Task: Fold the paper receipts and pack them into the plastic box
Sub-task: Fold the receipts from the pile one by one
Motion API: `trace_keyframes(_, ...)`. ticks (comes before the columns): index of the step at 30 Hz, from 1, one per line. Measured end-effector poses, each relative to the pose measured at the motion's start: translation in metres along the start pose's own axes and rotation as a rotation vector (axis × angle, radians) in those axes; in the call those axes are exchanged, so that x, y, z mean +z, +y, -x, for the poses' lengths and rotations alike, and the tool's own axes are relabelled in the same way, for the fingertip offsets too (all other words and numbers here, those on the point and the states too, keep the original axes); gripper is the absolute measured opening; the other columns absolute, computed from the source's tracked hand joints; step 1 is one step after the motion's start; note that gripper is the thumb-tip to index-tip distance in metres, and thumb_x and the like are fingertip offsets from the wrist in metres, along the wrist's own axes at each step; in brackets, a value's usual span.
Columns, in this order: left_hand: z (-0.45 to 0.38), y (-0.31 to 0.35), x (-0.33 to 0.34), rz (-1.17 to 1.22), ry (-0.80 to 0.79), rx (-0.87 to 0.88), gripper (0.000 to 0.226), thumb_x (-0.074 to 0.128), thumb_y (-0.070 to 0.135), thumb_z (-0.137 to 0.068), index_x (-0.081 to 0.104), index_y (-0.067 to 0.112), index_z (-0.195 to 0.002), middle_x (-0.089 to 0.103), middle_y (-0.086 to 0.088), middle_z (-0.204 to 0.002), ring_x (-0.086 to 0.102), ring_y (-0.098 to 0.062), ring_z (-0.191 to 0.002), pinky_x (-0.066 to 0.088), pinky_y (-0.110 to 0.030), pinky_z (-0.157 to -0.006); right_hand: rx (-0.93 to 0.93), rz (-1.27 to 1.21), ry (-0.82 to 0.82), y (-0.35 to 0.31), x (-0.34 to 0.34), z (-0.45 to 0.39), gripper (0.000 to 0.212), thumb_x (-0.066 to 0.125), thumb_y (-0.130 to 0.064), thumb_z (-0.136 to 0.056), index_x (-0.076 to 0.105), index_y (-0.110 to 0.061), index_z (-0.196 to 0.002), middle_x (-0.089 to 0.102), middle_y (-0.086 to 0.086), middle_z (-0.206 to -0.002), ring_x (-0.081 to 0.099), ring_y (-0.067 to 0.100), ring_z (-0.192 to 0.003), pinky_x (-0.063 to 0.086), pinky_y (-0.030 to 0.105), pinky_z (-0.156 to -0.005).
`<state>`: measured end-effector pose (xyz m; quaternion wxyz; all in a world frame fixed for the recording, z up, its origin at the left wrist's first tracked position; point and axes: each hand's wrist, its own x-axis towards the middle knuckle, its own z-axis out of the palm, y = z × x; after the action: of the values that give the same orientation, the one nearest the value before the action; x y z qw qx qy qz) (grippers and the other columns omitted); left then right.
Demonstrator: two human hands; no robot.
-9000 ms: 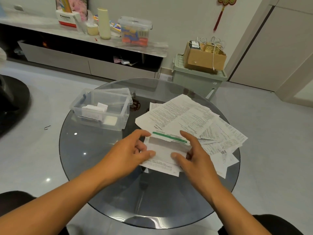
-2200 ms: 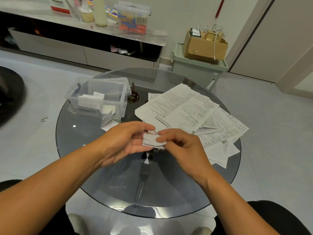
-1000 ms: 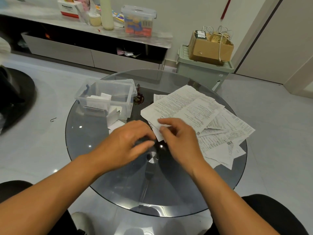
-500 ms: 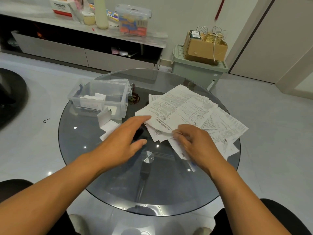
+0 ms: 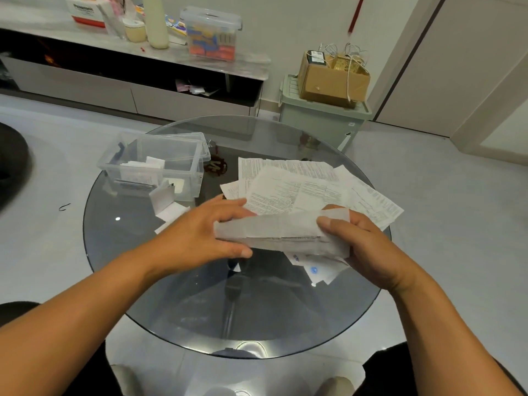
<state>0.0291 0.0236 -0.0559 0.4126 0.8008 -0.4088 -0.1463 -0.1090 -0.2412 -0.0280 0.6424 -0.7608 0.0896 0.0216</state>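
Both hands hold one long receipt above the glass table: the left hand grips its left end, the right hand pinches its right end, perhaps with more papers beneath. The plastic box stands beyond the left hand; the loose receipts lie just beyond both hands.

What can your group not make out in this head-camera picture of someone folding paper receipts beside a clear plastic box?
Head view only:
- Print on the long white receipt in both hands: too small, blurred.
- Left hand fingertips: behind that receipt.
- Number of folded papers in the clear plastic box: overlapping, hazy walls.
- Lower sheets of the loose receipt pile: covered by upper ones.
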Motion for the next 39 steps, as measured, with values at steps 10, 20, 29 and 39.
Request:
trace_keyframes(10, 0.003, 0.007, 0.011, 0.014, 0.190, 0.125, 0.020, 0.050, 0.054, -0.097, 0.053, 0.035, -0.100, 0.065, 0.029, -0.111, 0.061, 0.000, -0.108, 0.059, -0.028, -0.081, 0.062, 0.196, -0.054, 0.000, -0.011, 0.009, 0.058, 0.086, -0.018, -0.080, 0.064, -0.033, -0.131, 0.072, -0.010, -0.126, 0.068, 0.013, -0.117, 0.054, 0.035, -0.104)
trace_keyframes(20, -0.006, 0.008, 0.026, 0.052, 0.157, -0.071, 0.120, 0.086, 0.026, -0.079, -0.004, 0.061, -0.150, 0.035, 0.032, -0.145, 0.053, -0.007, -0.125, 0.057, -0.039, -0.098, 0.119, 0.321, 0.351, 0.016, 0.009, -0.013, 0.036, 0.079, -0.023, -0.090, 0.062, -0.036, -0.119, 0.073, -0.021, -0.109, 0.073, 0.007, -0.096, 0.062, 0.040, -0.089)
trace_keyframes(29, -0.009, -0.015, 0.034, -0.564, -0.063, 0.180, 0.069, 0.033, 0.072, -0.096, 0.029, 0.039, -0.157, 0.010, 0.007, -0.170, -0.004, -0.011, -0.156, 0.003, -0.041, -0.128, 0.113, 0.623, 0.568, 0.025, 0.021, -0.020, 0.079, 0.075, -0.048, -0.086, 0.029, -0.047, -0.150, 0.061, -0.009, -0.130, 0.062, 0.019, -0.114, 0.056, 0.053, -0.096)
trace_keyframes(39, -0.013, -0.010, 0.034, -0.614, -0.270, 0.087, 0.054, 0.022, 0.063, -0.103, 0.018, 0.051, -0.156, 0.004, 0.012, -0.169, -0.004, -0.009, -0.156, -0.005, -0.040, -0.127, 0.056, 0.099, 0.600, 0.008, 0.024, -0.019, 0.057, 0.071, -0.052, -0.090, 0.051, -0.040, -0.142, 0.074, -0.020, -0.097, 0.072, 0.000, -0.091, 0.057, 0.031, -0.084)
